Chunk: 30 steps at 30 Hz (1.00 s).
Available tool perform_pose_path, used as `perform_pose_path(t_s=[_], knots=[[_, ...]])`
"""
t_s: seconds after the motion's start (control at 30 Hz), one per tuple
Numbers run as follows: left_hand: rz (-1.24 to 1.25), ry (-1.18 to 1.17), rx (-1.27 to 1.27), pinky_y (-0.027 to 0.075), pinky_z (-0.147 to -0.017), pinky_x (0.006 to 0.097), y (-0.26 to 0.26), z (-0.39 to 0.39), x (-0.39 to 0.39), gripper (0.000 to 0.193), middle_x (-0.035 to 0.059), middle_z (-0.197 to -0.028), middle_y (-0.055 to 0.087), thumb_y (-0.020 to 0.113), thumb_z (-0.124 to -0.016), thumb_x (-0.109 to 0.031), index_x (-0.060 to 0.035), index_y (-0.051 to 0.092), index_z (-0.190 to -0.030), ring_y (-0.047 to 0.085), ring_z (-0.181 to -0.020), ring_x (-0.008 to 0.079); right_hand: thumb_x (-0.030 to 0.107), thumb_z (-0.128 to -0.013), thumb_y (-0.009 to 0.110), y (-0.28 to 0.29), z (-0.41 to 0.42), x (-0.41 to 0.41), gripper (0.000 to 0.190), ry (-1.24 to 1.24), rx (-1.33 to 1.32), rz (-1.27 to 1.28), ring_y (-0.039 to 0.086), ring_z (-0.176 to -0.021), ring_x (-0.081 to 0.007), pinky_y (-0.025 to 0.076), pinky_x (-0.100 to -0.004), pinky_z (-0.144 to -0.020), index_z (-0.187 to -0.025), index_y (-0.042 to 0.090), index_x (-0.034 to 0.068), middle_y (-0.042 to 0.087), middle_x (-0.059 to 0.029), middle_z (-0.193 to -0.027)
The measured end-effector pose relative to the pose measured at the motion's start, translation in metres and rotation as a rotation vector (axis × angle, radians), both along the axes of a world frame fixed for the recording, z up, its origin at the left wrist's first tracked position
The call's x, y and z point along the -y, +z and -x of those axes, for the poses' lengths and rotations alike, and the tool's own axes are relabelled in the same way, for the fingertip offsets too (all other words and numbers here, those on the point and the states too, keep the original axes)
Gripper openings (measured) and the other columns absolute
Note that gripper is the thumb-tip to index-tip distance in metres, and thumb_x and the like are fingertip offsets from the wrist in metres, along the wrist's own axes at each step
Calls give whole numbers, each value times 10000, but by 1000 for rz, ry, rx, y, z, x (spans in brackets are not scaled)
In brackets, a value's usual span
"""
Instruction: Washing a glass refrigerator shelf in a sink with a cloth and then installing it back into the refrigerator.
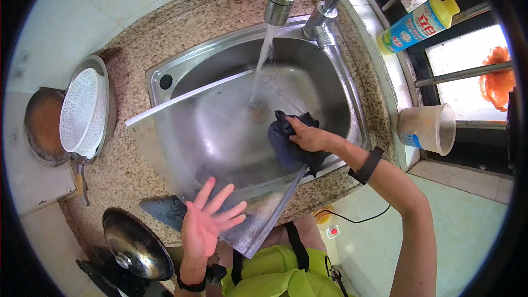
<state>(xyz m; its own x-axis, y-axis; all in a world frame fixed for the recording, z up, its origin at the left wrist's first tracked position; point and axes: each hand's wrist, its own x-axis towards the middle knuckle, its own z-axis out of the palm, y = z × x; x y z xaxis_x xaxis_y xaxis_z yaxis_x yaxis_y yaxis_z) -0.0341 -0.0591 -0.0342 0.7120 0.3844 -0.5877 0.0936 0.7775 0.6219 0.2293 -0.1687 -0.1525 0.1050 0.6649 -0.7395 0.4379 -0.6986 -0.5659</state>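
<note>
A clear panel (177, 161) with pale trim on two opposite edges lies slantwise over the stainless steel sink (330, 82). My right hand (309, 134) presses a bunched dark cloth (284, 146) against the panel near its right trim strip. Palm up and fingers spread, my left hand (210, 218) is at the panel's near left edge, its fingers overlapping the clear sheet. Whether it touches the panel's underside is not plain. Water (266, 49) runs from the metal faucet (278, 8) toward the panel's far end.
A white plastic basket (84, 111) sits in a pan on the granite counter (128, 78), left. A domed metal lid (138, 243) and a dark flat blade-like piece (165, 211) are nearer. A blue-and-yellow bottle (418, 24) and plastic tub (427, 128) stand by the barred window.
</note>
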Motion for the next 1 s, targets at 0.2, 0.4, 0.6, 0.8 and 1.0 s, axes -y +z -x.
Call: perform_pose_path(t_s=[0.2,0.4,0.6,0.8,1.0], knots=[[-83,-76,89,453,-776,460,13,-7,-12,539,304,-1231,283,219,-896,-309,-126,-73,-1310,475,-961,441,101,-798,447,14,67,-18,600,172,187,-668,228,-1182,-414,215,-404,-985,-1283,108,-4,211,-290,-1269],[81,4,-48,448,-770,495,4,2,-3,657,300,-1253,247,317,-797,31,-156,-41,-1315,436,-1016,440,113,-800,472,76,95,-79,582,249,-98,-781,174,-1213,-396,216,-424,-985,-1296,168,104,153,-221,-1327],[82,-84,32,440,-784,492,4,-4,4,731,301,-1259,234,297,-780,106,-242,-69,-1309,428,-1024,439,193,-790,478,-15,28,-131,540,115,-44,-544,255,-1185,-349,225,-392,-979,-1265,253,68,253,-210,-1291],[80,-57,37,456,-767,473,5,-1,5,717,296,-1257,245,321,-787,73,-225,-65,-1312,433,-1018,439,192,-801,443,-39,-8,-84,535,-61,56,-224,326,-1131,-383,279,-401,-936,-1253,225,8,300,-256,-1237],[63,-68,49,471,-749,460,2,-1,4,694,290,-1257,251,321,-794,50,-217,-51,-1316,437,-1011,444,144,-764,484,-23,42,-56,563,63,170,-388,290,-1147,-391,262,-411,-950,-1233,220,-23,294,-251,-1233]])
